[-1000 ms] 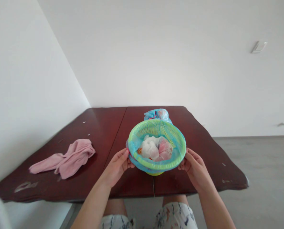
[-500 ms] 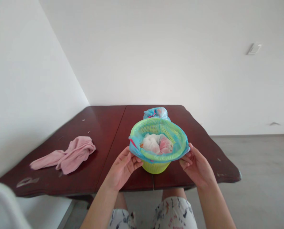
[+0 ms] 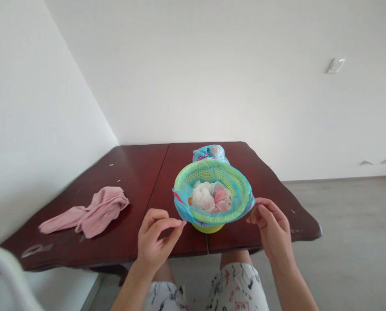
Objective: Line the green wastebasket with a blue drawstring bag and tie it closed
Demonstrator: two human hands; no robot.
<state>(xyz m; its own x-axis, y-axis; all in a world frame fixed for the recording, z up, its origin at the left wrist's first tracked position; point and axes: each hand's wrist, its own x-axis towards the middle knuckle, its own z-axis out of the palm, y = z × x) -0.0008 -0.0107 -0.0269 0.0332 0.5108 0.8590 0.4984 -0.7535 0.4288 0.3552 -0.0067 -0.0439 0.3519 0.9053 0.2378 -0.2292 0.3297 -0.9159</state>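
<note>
The yellow-green basket (image 3: 208, 228) stands on the bench between the two hands, a little farther from the person than the fingertips. A thin, see-through blue bag (image 3: 183, 207) lines it and folds over its rim, the film hanging loosely outside on the side facing the hands. Through the film the holes of the basket's far wall show. A short red strip (image 3: 177, 197) marks the bag's edge just above the left fingertips.

Inside the lined basket, between the hands and slightly beyond them, lies a crumpled white bundle (image 3: 202, 196), with a pinkish bundle (image 3: 223, 199) against it on the right-hand side. A small orange patch (image 3: 189, 201) peeks out at the white one's left edge.

The left hand (image 3: 182, 223) is nearly closed at the tips, thumb and forefinger pinching the bag's near edge, with a loop of space behind the pinch and the other fingers curled. The right hand (image 3: 255, 204) pinches the bag's edge on its own side, its remaining fingers bent loosely beneath.

Straight beyond both hands, just behind the basket, sits a knotted blue bag (image 3: 217, 152) with a red tie. Well to the left of the left hand, a pink cloth (image 3: 95, 211) lies rumpled. All these rest on the dark red bench (image 3: 147, 172). Below the hands are the person's patterned white shorts (image 3: 241, 285).
</note>
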